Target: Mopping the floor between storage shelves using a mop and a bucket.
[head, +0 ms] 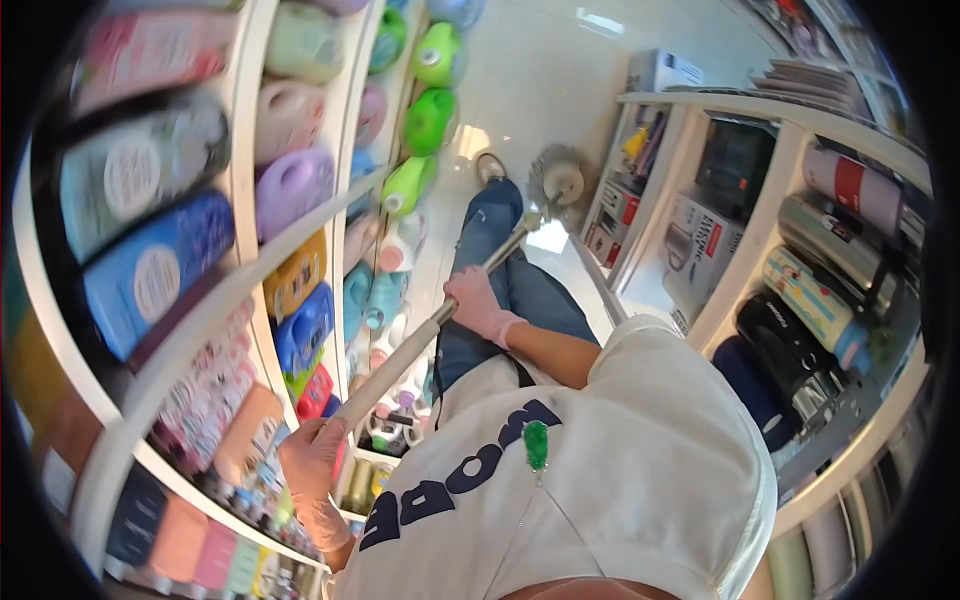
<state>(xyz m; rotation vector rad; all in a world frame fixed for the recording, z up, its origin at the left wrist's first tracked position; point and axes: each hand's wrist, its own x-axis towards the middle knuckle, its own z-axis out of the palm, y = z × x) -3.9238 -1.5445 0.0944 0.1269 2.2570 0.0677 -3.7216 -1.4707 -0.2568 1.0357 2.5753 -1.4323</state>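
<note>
My right hand [478, 304], in a thin pink glove, grips the metal part of a mop handle [390, 366] near my thighs. Lower left, my left hand [315, 457] wears a similar glove and is closed around the handle's thick, pale upper end. The handle runs aslant in front of my body. At its far end the round mop head [561, 178], with a grey fringe and a pale disc, rests on the glossy tiled floor [517, 90]. It lies just right of my shoe [491, 169].
Close on my left, shelves [251, 135] hold detergent bottles and packs; green jugs [429, 121] line their outer side. To my right, a white shelf unit [739, 277] carries vacuum flasks [787, 345] and a boxed electric cup [701, 244]. Flat stacked goods [806, 84] lie on top of it.
</note>
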